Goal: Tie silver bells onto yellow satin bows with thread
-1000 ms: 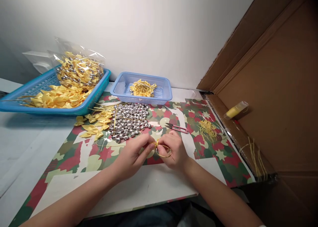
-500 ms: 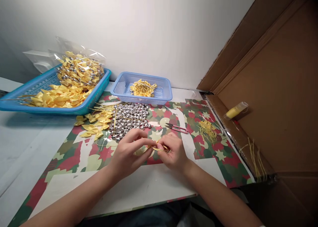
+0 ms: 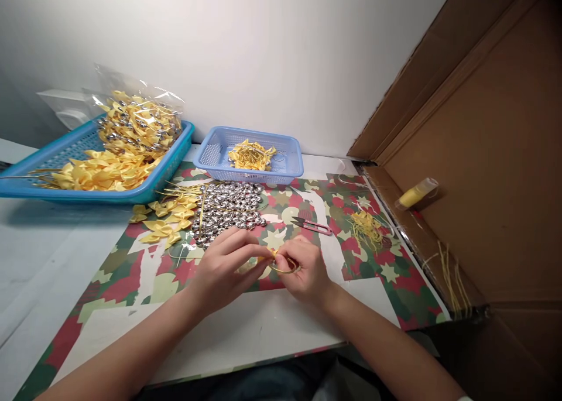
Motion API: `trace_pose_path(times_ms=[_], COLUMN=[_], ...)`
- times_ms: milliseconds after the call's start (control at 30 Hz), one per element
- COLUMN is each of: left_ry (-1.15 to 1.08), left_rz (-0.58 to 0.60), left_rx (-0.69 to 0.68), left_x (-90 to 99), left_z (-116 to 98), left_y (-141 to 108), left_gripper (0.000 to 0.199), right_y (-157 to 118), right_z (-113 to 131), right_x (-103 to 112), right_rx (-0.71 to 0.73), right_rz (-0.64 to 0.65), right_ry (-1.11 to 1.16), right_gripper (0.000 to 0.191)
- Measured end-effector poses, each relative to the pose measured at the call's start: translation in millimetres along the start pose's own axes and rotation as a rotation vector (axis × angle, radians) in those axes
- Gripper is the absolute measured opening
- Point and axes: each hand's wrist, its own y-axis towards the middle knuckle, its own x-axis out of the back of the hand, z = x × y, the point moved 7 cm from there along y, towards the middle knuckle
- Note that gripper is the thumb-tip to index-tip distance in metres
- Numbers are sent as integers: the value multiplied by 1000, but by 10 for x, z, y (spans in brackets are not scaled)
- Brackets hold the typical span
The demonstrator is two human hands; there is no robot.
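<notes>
My left hand and my right hand meet fingertip to fingertip over the front of the table. Both are closed in a pinch on a looped gold cord. A bit of yellow ribbon shows at the fingertips; most of it is hidden by my fingers. Just beyond my left hand lies a spread of small silver bells. To their left rest yellow ribbon bows with gold cords. A pair of thread snips lies beyond my right hand.
At the back left, a blue basket holds yellow bows and a clear bag of bows with bells. A smaller blue basket contains more bows. Yellow thread scraps lie right, near a yellow tube and cardboard wall.
Both hands stay nearly in place, with small finger movements. The cord loop at my right fingers looks wider and hangs slightly lower, and a little yellow ribbon now shows above the fingertips.
</notes>
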Motion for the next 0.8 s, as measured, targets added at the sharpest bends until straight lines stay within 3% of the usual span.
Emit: trace_pose_path(times_ms=[200,400,500,667,800], left_ry=[-38,-20,-33,-97,-114], left_rz=[54,-90,-94,5,37], left_rx=[-34,-135,-84,61,40], left_x=[-27,76,75,1,-28], left_z=[17,-28,-23,51,56], left_y=[-6,-64,-50,-11,-13], left_gripper=[9,14,11,5,4], right_y=[-11,-7,-8,-28,-36], right_z=[5,3,-12,-43,-41], right_x=[-17,17,22,3,-8], right_rx=[21,-48,-67,-37,-17], right_rz=[13,0,1,15,24], right_ry=[-9,59,101,112,103], right_gripper=[22,24,23,21,20])
